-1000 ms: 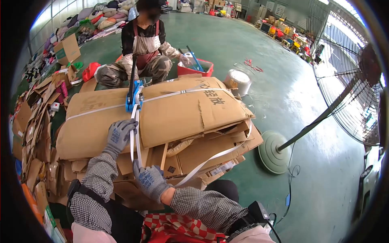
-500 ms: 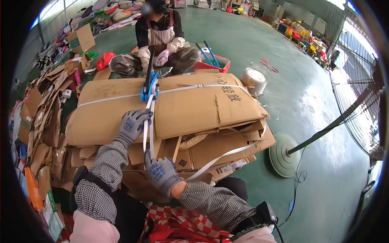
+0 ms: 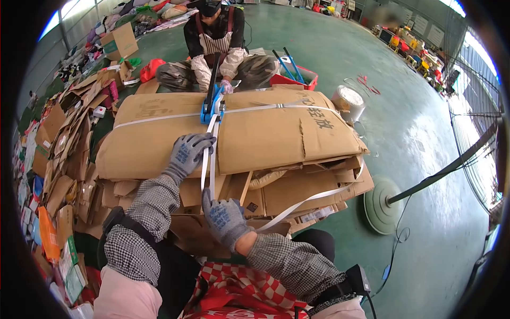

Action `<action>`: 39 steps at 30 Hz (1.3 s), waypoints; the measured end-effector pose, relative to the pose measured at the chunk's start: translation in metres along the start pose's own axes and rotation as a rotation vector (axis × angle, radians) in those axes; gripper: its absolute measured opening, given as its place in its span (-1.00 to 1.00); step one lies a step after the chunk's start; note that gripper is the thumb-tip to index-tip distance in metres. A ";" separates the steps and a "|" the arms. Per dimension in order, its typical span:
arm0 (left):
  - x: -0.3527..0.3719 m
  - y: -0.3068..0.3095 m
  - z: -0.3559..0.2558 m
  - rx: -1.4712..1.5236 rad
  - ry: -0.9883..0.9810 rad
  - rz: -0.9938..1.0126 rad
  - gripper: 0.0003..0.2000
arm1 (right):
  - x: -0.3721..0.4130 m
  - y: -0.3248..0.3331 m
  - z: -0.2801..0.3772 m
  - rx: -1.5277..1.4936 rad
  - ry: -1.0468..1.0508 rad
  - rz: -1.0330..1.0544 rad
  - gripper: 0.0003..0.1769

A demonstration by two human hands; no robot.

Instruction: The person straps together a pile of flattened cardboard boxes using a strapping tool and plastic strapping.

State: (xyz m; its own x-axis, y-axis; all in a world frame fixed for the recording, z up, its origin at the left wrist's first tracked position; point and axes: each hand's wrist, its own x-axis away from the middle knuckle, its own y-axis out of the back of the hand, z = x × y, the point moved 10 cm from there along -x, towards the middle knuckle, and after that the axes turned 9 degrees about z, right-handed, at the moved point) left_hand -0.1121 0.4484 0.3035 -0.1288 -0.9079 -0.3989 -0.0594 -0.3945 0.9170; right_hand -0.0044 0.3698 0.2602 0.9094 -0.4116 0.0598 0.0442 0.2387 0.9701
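Bundle of flattened cardboard [image 3: 265, 135] on floor [image 3: 340, 53], banded crosswise. White strap [image 3: 207, 154] gripped by 2 gloved hands: left hand [image 3: 190, 152] below blue tool [image 3: 212, 106], right hand [image 3: 226, 217] nearer the wearer, beside cardboard's near edge.

Both forearms reach forward, left hand [image 3: 190, 152] farther out, gloved fingers [image 3: 206, 139] curled.

Daylit; floor glare; edges apparently warped.

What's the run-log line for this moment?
left hand: on white strap | right hand: lower, at strap | blue tool: atop cardboard bundle | co-worker: opposite, hand near tool
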 end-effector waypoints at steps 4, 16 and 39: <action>-0.001 0.002 -0.001 0.026 -0.015 -0.004 -0.76 | -0.003 -0.007 0.000 0.022 -0.012 0.028 -0.29; 0.000 0.000 0.000 0.005 -0.020 -0.001 -0.76 | -0.001 0.001 0.001 0.021 0.004 0.014 -0.34; 0.001 -0.003 0.004 -0.014 -0.010 -0.009 -0.70 | -0.002 -0.003 0.002 0.056 0.016 0.001 -0.32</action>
State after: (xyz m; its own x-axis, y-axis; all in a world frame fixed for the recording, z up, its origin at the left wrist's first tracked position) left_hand -0.1165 0.4493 0.3000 -0.1380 -0.9028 -0.4074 -0.0472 -0.4049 0.9132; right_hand -0.0067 0.3682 0.2580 0.9161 -0.3968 0.0576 0.0202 0.1891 0.9817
